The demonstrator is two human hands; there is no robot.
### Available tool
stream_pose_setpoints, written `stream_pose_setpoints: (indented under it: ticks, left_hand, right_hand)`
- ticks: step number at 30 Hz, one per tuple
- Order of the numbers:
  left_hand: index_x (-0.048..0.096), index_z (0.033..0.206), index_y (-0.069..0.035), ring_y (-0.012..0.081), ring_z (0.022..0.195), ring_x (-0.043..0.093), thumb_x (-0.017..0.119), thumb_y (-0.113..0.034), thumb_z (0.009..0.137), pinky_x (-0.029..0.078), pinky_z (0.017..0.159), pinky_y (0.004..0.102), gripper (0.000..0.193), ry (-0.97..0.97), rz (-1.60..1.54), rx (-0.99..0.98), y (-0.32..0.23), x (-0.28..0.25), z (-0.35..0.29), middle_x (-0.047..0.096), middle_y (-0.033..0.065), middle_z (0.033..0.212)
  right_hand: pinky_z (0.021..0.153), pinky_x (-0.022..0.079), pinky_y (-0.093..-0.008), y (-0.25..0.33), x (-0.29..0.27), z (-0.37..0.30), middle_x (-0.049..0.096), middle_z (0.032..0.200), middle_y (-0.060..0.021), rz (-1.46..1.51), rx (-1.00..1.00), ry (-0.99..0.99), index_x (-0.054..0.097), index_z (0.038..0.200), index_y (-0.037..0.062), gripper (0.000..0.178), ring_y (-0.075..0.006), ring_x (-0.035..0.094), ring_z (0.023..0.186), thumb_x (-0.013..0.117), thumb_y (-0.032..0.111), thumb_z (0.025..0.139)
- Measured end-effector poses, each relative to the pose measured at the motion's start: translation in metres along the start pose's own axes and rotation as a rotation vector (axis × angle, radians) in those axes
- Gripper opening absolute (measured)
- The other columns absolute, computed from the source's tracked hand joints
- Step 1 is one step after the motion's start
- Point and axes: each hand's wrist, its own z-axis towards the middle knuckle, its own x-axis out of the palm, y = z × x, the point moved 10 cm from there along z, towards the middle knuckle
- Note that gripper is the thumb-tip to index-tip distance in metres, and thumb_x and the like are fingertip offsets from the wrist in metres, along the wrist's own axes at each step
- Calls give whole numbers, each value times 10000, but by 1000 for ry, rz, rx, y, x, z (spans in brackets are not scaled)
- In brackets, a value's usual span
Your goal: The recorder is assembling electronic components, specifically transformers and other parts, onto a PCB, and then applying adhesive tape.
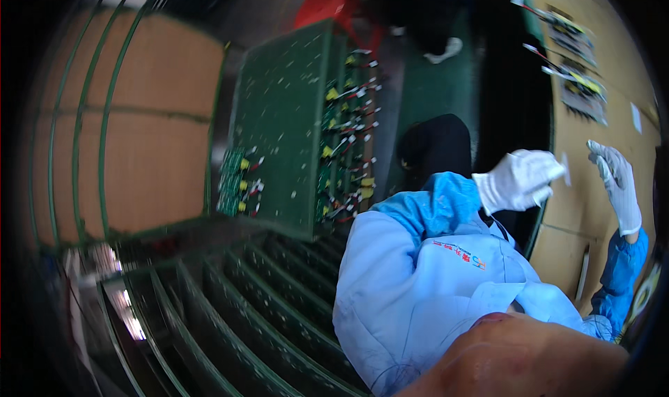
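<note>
My left hand (519, 181), in a white glove, is closed with its fingertips pinched at a thin pale strip (566, 169) above the cardboard-coloured tabletop (566, 212). The strip is too small and blurred to name more exactly. Across from it my right hand (617, 188), gloved too, has its fingers stretched out and appears to hold nothing. Beyond the hands, two wired assemblies lie on the tabletop: a nearer circuit board (584, 90) and a farther circuit board (570, 35), both with yellow parts and white connectors on leads.
To my left stands a green crate (282, 125) with several wired boards along its side. Green slatted racking (258, 313) and a brown panelled rack (157, 118) lie farther left. A red stool (324, 8) and another person's shoe (444, 51) show at the top.
</note>
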Motion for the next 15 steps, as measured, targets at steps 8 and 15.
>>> stream_pose_setpoints:
  ticks: [8,15]
  left_hand:
    - [612,1325,-14,377,1171,613,643,-117,913,468,1052,446,426,-405,960,-668,30,-295,-206,655,184,1242]
    - [364,1480,97,463,1447,320,637,-506,921,278,1206,500,867,-866,1461,-1758,-66,-536,-513,340,332,1543]
  right_hand:
    - [827,539,-335,136,156,131,684,1053,-169,187,-317,390,660,1204,-47,322,-247,671,887,598,205,1013]
    - [731,555,-419,233,262,121,710,933,-167,-68,-589,591,710,1050,7,174,-363,667,820,606,114,962]
